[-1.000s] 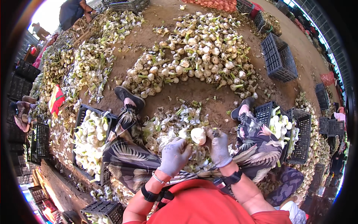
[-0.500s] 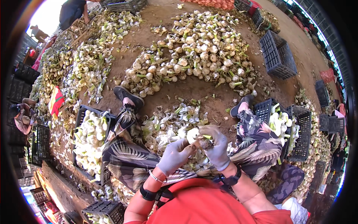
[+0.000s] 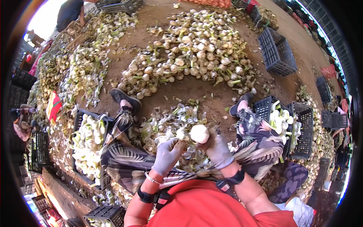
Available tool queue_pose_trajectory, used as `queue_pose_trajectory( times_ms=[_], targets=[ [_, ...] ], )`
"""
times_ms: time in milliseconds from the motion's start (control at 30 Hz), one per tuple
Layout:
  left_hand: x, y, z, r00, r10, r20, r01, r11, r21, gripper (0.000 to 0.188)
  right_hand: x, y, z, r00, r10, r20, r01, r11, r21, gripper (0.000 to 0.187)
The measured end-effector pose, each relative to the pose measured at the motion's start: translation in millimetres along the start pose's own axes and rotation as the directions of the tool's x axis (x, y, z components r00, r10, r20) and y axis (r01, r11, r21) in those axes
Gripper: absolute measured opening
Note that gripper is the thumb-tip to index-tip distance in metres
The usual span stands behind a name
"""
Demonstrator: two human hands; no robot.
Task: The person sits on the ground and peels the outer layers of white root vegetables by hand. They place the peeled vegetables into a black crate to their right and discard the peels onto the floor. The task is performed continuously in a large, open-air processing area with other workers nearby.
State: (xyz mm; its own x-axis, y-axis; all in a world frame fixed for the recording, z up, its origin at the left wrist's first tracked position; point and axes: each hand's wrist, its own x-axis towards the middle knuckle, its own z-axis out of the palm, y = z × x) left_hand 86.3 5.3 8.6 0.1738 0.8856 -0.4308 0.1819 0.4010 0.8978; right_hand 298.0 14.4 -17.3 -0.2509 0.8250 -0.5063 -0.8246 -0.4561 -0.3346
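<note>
My right hand (image 3: 218,150), in a pale dirt-stained glove, is closed on a garlic bulb (image 3: 199,134). The bulb's round white face points up and to the left. Beside it, a short gap to the left, my gloved left hand (image 3: 169,154) has its fingers pinched together; what is between its darkened fingertips, if anything, I cannot make out. Below both hands, between my legs, lies a heap of loose garlic skins and leaves (image 3: 159,126). Farther off spreads a big pile of unpeeled garlic (image 3: 200,56) with green stalk ends.
A black crate of whitish garlic (image 3: 89,140) stands by my left leg, another garlic-filled crate (image 3: 280,121) by my right. Next to that is a dark crate (image 3: 302,130). A grey crate (image 3: 277,51) sits at the far right. Another person (image 3: 70,15) is at the far left.
My hands have moved apart, the left one to the left. The bulb in my right hand now shows a clean white face. The whole view has shifted slightly.
</note>
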Motion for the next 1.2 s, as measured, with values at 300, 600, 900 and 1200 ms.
queue_pose_trajectory(
  times_ms=[300,600,900,1200],
  targets=[
    [19,-23,7,0.918,0.396,0.017,-0.384,0.877,0.288,0.015,-57,-121,28,0.659,-0.732,0.172,0.536,0.296,-0.791,0.015],
    [38,-35,15,0.995,-0.062,0.081,0.059,0.998,0.036,0.017,-214,-273,-204,0.363,-0.931,-0.044,-0.372,-0.101,-0.923,0.031],
    [44,-29,5,0.991,0.129,-0.021,-0.123,0.972,0.198,0.036,-156,-282,-112,0.415,-0.908,0.062,-0.131,-0.127,-0.983,0.024],
    [48,25,33,0.828,0.465,0.314,-0.551,0.57,0.61,0.073,6,-55,74,0.797,0.604,-0.019,0.408,-0.561,-0.72,0.041]
  ],
)
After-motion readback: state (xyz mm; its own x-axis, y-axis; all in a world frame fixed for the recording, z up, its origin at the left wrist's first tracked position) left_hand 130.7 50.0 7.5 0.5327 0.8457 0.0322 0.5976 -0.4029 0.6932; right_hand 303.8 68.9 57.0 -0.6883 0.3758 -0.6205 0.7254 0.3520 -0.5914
